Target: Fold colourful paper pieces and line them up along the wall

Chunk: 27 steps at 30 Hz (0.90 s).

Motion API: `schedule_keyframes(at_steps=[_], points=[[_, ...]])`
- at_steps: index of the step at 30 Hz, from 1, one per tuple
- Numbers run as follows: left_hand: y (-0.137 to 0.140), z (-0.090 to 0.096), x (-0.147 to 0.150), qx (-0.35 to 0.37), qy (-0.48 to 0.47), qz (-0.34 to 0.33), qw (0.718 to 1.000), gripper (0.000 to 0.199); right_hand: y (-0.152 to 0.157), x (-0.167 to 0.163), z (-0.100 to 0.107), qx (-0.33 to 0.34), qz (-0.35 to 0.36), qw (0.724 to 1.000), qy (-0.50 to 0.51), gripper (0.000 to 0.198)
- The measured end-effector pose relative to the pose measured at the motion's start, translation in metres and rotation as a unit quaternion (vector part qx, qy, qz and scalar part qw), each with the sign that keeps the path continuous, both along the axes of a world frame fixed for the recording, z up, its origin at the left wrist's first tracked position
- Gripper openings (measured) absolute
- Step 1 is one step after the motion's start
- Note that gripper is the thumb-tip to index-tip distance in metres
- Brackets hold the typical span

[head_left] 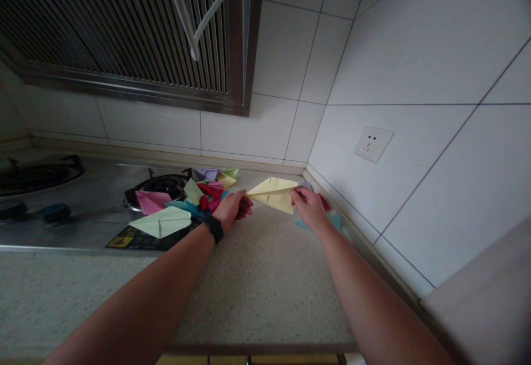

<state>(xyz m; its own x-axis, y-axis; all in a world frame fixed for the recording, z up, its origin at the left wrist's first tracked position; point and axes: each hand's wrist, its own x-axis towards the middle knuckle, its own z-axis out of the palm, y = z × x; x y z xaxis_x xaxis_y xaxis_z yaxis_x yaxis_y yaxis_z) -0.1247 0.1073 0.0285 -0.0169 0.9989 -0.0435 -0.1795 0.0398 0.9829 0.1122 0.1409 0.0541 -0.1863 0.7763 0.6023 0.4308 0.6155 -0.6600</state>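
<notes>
A pale yellow paper airplane (271, 193) is stretched between my two hands above the counter. My left hand (233, 208), with a black band on its wrist, pinches the pointed end. At the wide end, my right hand (307, 204) grips the edge between thumb and fingers. Left of my left hand lies a heap of folded papers: a light green paper airplane (161, 222), a pink one (152, 202), a red folded piece (211, 193) and several others. Partly hidden behind my right hand are a teal paper (334, 221) and a red paper (324, 202).
The folded papers at left rest partly on a gas stove (103, 188) with a burner (164, 188) and knobs. A range hood (136, 33) hangs above, with a white hook-like bar (194, 44) in front. Tiled walls meet at the corner; a socket (374, 144) sits on the right wall.
</notes>
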Motion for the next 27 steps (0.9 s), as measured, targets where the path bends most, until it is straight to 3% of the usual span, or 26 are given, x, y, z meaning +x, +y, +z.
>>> schedule_keyframes(at_steps=[27], points=[[0.0006, -0.0036, -0.0003, 0.023, 0.034, -0.005, 0.999, 0.054, 0.0006, 0.0011, 0.0003, 0.027, -0.027, 0.999, -0.023, 0.031]])
